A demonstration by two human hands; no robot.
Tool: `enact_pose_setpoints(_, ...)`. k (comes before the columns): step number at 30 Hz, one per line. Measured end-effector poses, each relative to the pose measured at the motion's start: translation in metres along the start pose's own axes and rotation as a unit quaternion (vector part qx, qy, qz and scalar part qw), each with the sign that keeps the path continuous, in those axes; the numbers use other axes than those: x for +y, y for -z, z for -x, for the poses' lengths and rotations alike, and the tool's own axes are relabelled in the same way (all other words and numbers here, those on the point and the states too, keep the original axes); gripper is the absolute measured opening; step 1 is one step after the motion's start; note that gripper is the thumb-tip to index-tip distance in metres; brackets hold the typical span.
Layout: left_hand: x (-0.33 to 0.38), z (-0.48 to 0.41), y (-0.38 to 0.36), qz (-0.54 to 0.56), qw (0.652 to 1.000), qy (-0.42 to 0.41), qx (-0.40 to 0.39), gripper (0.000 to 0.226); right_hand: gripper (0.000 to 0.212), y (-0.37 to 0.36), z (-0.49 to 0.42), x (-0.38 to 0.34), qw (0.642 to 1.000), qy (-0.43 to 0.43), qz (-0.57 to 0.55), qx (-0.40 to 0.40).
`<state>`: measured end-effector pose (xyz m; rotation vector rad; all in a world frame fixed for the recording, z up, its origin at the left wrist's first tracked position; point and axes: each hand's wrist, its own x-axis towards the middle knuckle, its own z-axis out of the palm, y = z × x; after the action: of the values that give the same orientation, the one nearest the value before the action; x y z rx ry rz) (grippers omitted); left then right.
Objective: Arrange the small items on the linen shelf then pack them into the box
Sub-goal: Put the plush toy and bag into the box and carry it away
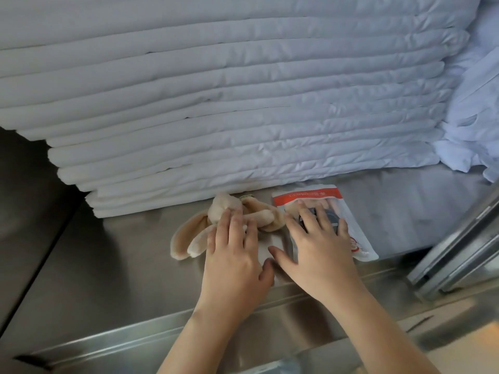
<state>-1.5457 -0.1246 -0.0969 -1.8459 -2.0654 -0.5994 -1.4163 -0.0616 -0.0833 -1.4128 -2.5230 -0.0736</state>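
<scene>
A beige plush rabbit toy [194, 233] with long floppy ears lies on the steel shelf [108, 265], just in front of the folded linen. My left hand [235, 255] rests flat on it with straight fingers. Right beside the toy lies a flat red-and-white plastic packet [359, 244] with a dark item inside. My right hand [316, 252] presses flat on the packet, fingers spread. The thumbs of both hands nearly meet between the two items.
A tall stack of folded white linen [229, 103] fills the back of the shelf. Loose crumpled white cloth [472, 117] lies at the right. A metal rail or door frame [459, 252] slants at the right edge. A cardboard box corner [480, 341] shows bottom right.
</scene>
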Motion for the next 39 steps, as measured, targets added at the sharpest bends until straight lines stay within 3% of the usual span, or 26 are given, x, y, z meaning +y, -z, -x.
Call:
enact_pose_setpoints(9,-0.010,0.028,0.016,0.020,0.999,-0.026,0.010,0.052,0.064,0.005,0.024,-0.027,1.000,-0.015,0.007,-0.015)
enact_pose_setpoints(13,-0.008,0.036,0.019,0.004,1.000,-0.028,-0.001,0.054,0.070,0.013,0.032,-0.025,1.000,0.022,-0.018,-0.001)
enact_pose_setpoints(17,0.000,0.037,0.022,-0.038,0.999,-0.028,-0.010,0.067,0.081,0.017,0.040,-0.008,0.996,0.082,-0.037,0.015)
enact_pose_setpoints(22,0.012,0.037,0.027,-0.081,0.996,-0.013,-0.032,0.086,0.097,0.015,0.041,0.019,0.993,0.114,-0.010,-0.032)
enact_pose_setpoints(32,0.020,0.056,0.023,-0.084,0.996,0.004,0.027,0.057,0.064,0.005,0.045,0.024,0.981,0.177,-0.019,0.078)
enact_pose_setpoints(37,0.020,0.068,0.023,-0.102,0.994,-0.006,0.046,0.039,0.068,0.004,0.050,0.021,0.975,0.181,0.009,0.126)
enact_pose_setpoints(39,0.022,0.068,0.023,-0.112,0.993,-0.001,0.049,0.043,0.066,0.004,0.051,0.020,0.974,0.183,0.014,0.133)
